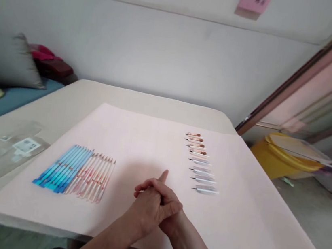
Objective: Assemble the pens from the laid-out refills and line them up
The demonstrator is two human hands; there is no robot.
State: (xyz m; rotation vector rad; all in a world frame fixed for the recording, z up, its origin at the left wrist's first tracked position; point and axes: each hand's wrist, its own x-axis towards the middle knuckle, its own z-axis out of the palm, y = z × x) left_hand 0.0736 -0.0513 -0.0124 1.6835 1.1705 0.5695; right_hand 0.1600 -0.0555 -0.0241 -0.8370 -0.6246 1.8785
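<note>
My left hand point(147, 206) and my right hand point(173, 211) are clasped together over the pink sheet point(140, 137), fingers interlaced and closed, the left one on top. One fingertip sticks up toward the far side. I see nothing held in them. To their left lies a tight row of several pen barrels point(75, 172), blue ones on the left and pink-clear ones on the right. To the right, a column of several small pen tips and caps point(200, 163) runs away from me, brownish at the far end, grey-blue nearer. Neither hand touches either set.
The pink sheet covers a beige table point(157, 101) with rounded corners. Clear plastic bags point(6, 150) lie at its left edge. A grey pillow point(8, 58) and a red cloth rest on a blue seat to the left. A yellow bin point(281, 156) stands on the floor to the right.
</note>
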